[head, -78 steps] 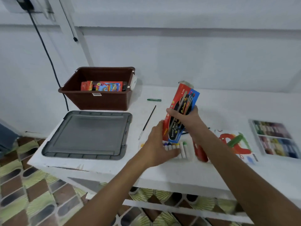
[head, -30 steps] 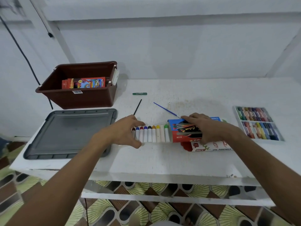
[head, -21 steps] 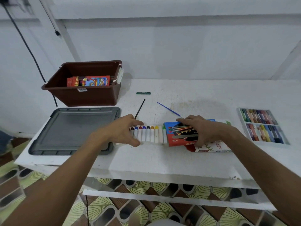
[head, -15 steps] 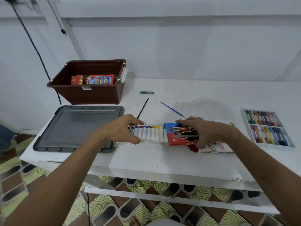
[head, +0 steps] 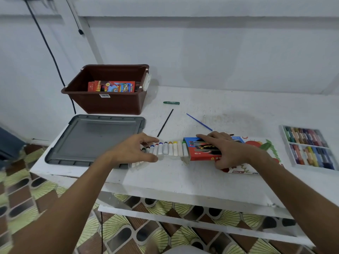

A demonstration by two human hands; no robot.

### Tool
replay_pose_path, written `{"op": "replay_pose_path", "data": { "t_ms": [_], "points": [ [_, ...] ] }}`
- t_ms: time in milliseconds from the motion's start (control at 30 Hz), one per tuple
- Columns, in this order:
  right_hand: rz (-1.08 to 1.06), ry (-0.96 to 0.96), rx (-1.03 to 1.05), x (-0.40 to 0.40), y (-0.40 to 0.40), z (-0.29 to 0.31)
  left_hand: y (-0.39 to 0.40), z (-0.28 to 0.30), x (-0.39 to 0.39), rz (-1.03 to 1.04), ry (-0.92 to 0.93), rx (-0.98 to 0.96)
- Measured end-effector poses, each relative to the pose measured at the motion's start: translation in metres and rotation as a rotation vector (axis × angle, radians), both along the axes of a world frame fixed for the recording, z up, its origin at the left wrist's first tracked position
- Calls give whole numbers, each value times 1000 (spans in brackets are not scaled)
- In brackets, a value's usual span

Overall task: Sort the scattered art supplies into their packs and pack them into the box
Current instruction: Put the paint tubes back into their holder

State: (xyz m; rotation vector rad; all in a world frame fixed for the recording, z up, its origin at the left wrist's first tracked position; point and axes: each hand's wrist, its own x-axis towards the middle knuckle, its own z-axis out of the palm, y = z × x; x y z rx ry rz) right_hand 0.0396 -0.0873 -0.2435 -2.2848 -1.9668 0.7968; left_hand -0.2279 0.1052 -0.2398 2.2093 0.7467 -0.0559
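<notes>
A white tray of paint tubes (head: 168, 149) with coloured caps lies near the table's front edge. My left hand (head: 132, 151) pinches its left end between thumb and fingers. The tray's right end meets the open mouth of a red and blue cardboard pack (head: 200, 154) lying flat. My right hand (head: 225, 149) grips that pack, fingers on top and thumb at its near side. The brown box (head: 110, 105) stands at the back left with a crayon pack (head: 111, 86) inside.
A grey lid (head: 95, 138) lies in front of the box. A green marker (head: 171, 103), a black brush (head: 165, 123) and a blue brush (head: 199, 121) lie loose behind the tray. An oil pastel sleeve (head: 260, 153) sits under the pack; an open pastel tray (head: 308, 145) is at the right.
The pack, held upright in my right hand 2.6 s ago, now lies flat with its mouth against the tube tray. Over the last second both hands have barely moved.
</notes>
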Motion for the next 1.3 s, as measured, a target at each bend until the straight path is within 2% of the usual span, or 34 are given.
{"op": "replay_pose_path", "data": {
  "t_ms": [133, 200, 300, 400, 533, 700, 900, 967, 1133, 1300],
  "points": [
    [21, -71, 70, -4, 4, -5, -2, -3, -6, 29, 7, -37],
    [9, -42, 96, -6, 6, -3, -5, -4, -7, 26, 32, -11],
    [-5, -3, 99, -9, 11, -3, -17, -8, -4, -76, 67, 169],
    [48, -83, 85, -9, 16, -10, -27, -11, 0, -116, 63, 256],
    [114, -96, 76, -14, 20, -17, -27, -11, 6, -151, 80, 226],
    [127, -89, 68, -25, 25, -22, -34, -12, 18, -103, 12, 130],
    [121, -78, 78, -26, 30, -21, -51, -20, 30, -45, -53, 113],
    [99, -32, 44, -23, 28, -16, -50, -21, 22, -47, -8, 130],
    [61, 22, 23, -19, 21, -7, -44, -24, 1, -78, 231, 329],
    [51, 51, 36, -21, 19, -7, -50, -11, 13, -52, 106, 197]
  ]
}}
